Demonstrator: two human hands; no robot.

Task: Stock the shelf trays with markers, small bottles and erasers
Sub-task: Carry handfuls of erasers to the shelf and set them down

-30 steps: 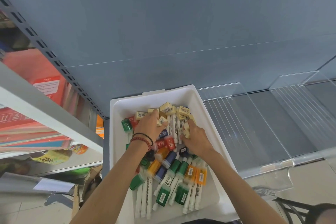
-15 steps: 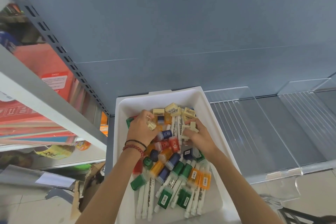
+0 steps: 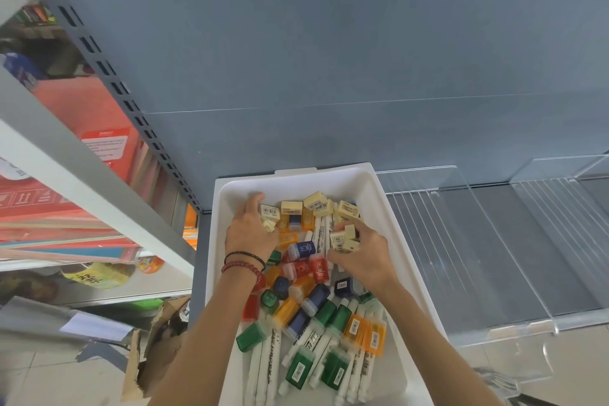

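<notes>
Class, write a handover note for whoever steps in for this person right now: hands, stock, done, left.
Left hand: on the erasers at the white bin's back left; grip unclear.
Right hand: grips several erasers.
Small bottles mid-bin, markers at front.
Done: nothing shows in the clear shelf trays.
Left: stock all three kinds.

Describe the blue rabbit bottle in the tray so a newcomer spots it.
Find the white tray on the grey shelf, then the gap between the left hand and right hand. The small bottle lying there is blue with a white rabbit mark; its nearest neighbours are red or orange.
</notes>
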